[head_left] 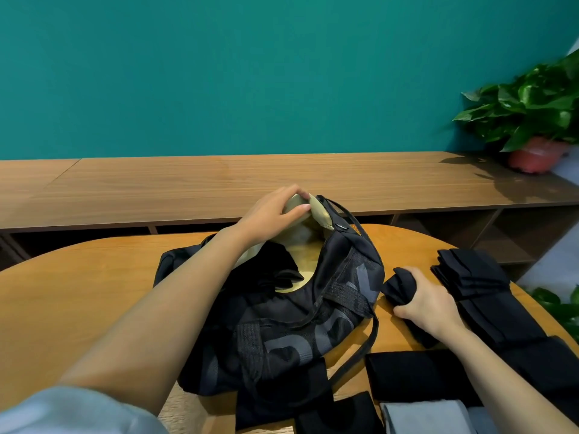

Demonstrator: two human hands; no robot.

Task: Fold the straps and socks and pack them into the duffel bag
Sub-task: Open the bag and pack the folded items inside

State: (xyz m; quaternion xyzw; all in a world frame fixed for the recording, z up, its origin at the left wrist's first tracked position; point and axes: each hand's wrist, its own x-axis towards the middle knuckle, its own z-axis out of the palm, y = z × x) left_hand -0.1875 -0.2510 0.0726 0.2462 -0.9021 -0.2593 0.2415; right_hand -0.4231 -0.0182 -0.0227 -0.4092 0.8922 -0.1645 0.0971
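Pinching duffel bag (pixel 347 274) rim, left hand (pixel 272 212); black bundle (pixel 401 286) in right hand (pixel 430 306).

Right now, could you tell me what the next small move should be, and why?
Probably lift the folded black bundle leftward into the duffel bag. The right hand already grips it on the table beside the bag, and the left hand holds the bag's tan-lined mouth open, with room showing inside.

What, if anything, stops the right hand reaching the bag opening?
Probably nothing, so yes: left hand holds the bag mouth open; right hand, gripping a black bundle, lies beside it, nothing between.
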